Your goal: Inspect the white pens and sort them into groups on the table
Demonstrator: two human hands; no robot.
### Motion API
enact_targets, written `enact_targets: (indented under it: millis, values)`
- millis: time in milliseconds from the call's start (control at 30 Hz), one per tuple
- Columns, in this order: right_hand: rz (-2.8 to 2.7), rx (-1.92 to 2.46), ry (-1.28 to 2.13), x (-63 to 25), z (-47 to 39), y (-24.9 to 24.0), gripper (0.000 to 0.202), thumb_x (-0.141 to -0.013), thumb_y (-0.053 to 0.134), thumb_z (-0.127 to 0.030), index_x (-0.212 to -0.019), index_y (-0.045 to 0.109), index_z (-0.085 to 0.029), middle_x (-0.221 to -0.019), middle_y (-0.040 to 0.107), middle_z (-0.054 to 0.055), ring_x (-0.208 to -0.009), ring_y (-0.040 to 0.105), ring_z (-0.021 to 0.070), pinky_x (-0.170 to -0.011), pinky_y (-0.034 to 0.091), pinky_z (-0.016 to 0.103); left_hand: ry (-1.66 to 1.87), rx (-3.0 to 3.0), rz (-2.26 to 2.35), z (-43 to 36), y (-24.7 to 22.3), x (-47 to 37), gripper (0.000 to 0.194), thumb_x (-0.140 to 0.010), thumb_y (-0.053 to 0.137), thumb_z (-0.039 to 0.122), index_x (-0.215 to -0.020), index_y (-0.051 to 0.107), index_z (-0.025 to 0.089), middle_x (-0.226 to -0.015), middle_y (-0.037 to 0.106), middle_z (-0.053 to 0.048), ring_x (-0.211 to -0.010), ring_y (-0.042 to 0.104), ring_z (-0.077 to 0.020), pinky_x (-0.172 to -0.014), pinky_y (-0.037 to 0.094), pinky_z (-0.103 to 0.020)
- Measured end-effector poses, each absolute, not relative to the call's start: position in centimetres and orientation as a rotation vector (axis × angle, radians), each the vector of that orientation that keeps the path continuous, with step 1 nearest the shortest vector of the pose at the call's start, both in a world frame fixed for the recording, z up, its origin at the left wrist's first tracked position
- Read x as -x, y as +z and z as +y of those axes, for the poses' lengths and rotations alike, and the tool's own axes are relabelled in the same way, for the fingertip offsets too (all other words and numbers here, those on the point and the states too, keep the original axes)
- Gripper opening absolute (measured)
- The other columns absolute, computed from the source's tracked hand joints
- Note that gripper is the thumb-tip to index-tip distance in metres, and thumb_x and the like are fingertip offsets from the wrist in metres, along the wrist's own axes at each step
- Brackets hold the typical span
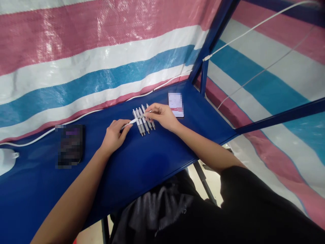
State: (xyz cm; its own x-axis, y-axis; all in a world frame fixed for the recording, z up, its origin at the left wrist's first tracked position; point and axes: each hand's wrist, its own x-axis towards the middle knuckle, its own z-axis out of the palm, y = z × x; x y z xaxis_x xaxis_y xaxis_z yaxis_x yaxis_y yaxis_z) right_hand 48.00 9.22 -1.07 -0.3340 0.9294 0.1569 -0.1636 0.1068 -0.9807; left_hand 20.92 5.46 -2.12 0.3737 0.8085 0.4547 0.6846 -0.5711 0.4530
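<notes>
Both hands hold one white and grey pen [134, 120] slantwise above a row of pens. My left hand [117, 133] pinches its lower left end between thumb and fingers. At its upper right end, the fingers of my right hand [159, 115] are closed on the grey part. Several similar pens [142, 126] lie side by side on the blue table [152, 162], grey ends toward me, partly covered by the held pen and my right fingers.
A phone with a lit screen [175, 105] lies right of my right hand. A dark, blurred-out object [71, 145] is at the left, and a white object [6, 161] sits at the far left edge. White cable [83, 117] runs along the striped sheet [101, 78].
</notes>
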Motion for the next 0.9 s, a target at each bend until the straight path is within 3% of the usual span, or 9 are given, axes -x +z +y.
enact_targets:
  millis: [67, 167, 267, 333, 433, 533, 667, 767, 900]
  values:
    - [-1.462, 0.89, 1.414, -47.7, 8.7, -0.9, 0.051, -0.082, 0.091, -0.065, -0.091, 0.068, -0.02, -0.074, 0.077, 0.001, -0.06, 0.067, 0.0143, -0.058, 0.051, 0.027, 1.014, -2.448, 1.358, 5.4, -2.1, -20.8, 0.026, -0.111, 0.059, 0.039, -0.114, 0.078, 0.021, -0.089, 0.08, -0.006, -0.076, 0.066, -0.0211, -0.08, 0.052, -0.035]
    - [-1.605, 1.038, 1.284, -47.6, 7.8, -0.2, 0.059, -0.094, 0.074, -0.077, -0.076, 0.06, -0.022, -0.06, 0.069, -0.001, -0.049, 0.057, 0.0123, -0.055, 0.046, 0.028, 0.992, -2.508, 1.31, 5.3, -2.0, -20.9, 0.024, -0.11, 0.062, 0.04, -0.113, 0.078, 0.022, -0.093, 0.081, -0.006, -0.078, 0.068, -0.0216, -0.083, 0.052, -0.037]
    - [-1.858, 1.215, 1.044, -48.3, 7.6, 1.2, 0.071, -0.108, 0.049, -0.079, -0.069, 0.06, -0.021, -0.057, 0.064, 0.001, -0.058, 0.064, 0.016, -0.067, 0.049, 0.03, 1.021, -2.562, 1.256, 5.4, -2.1, -21.0, 0.021, -0.11, 0.063, 0.038, -0.111, 0.077, 0.022, -0.093, 0.081, -0.006, -0.078, 0.069, -0.0217, -0.086, 0.052, -0.038]
    - [-1.965, 1.419, 0.821, -49.4, 7.8, 2.5, 0.071, -0.111, 0.042, -0.079, -0.083, 0.069, -0.019, -0.07, 0.072, 0.005, -0.074, 0.072, 0.0213, -0.076, 0.051, 0.032, 1.055, -2.56, 1.265, 5.4, -2.2, -21.1, 0.019, -0.11, 0.064, 0.037, -0.11, 0.076, 0.022, -0.093, 0.082, -0.006, -0.079, 0.069, -0.0219, -0.087, 0.052, -0.038]
    - [-1.812, 1.91, 0.394, -52.0, 8.7, 3.9, 0.077, -0.102, 0.055, -0.086, -0.129, 0.069, -0.016, -0.111, 0.08, 0.017, -0.106, 0.075, 0.034, -0.089, 0.055, 0.04, 1.094, -2.487, 1.363, 5.4, -2.4, -21.2, 0.018, -0.11, 0.065, 0.037, -0.11, 0.076, 0.023, -0.092, 0.082, -0.005, -0.08, 0.068, -0.0227, -0.082, 0.052, -0.036]
    - [-1.734, 2.266, 0.255, -53.9, 9.4, 4.0, 0.099, -0.096, 0.062, -0.089, -0.148, 0.057, -0.005, -0.14, 0.068, 0.033, -0.129, 0.067, 0.0482, -0.101, 0.056, 0.055, 1.101, -2.42, 1.45, 5.3, -2.5, -21.1, 0.019, -0.109, 0.065, 0.038, -0.112, 0.076, 0.023, -0.09, 0.082, -0.005, -0.082, 0.067, -0.0237, -0.08, 0.051, -0.035]
    - [-1.789, 2.345, 0.29, -54.0, 10.1, 2.8, 0.107, -0.094, 0.07, -0.082, -0.159, 0.046, -0.001, -0.152, 0.057, 0.038, -0.141, 0.057, 0.0529, -0.106, 0.055, 0.062, 1.038, -2.428, 1.435, 5.4, -2.5, -21.1, 0.019, -0.108, 0.064, 0.037, -0.112, 0.076, 0.022, -0.094, 0.083, -0.006, -0.083, 0.068, -0.0239, -0.084, 0.053, -0.037]
    - [-1.785, 2.375, 0.293, -53.4, 10.5, 2.2, 0.095, -0.095, 0.079, -0.064, -0.159, 0.044, -0.003, -0.153, 0.055, 0.036, -0.142, 0.055, 0.0505, -0.108, 0.055, 0.06, 1.052, -2.439, 1.398, 5.4, -2.4, -21.2, 0.018, -0.108, 0.064, 0.035, -0.112, 0.076, 0.021, -0.097, 0.083, -0.007, -0.083, 0.07, -0.0235, -0.087, 0.054, -0.037]
    - [-1.785, 2.367, 0.297, -53.3, 11.0, 2.1, 0.079, -0.097, 0.076, -0.049, -0.154, 0.046, -0.004, -0.151, 0.056, 0.034, -0.142, 0.055, 0.0471, -0.109, 0.054, 0.058, 1.053, -2.431, 1.387, 5.5, -2.3, -21.4, 0.017, -0.108, 0.064, 0.034, -0.111, 0.076, 0.021, -0.097, 0.084, -0.007, -0.084, 0.072, -0.0236, -0.087, 0.055, -0.037]
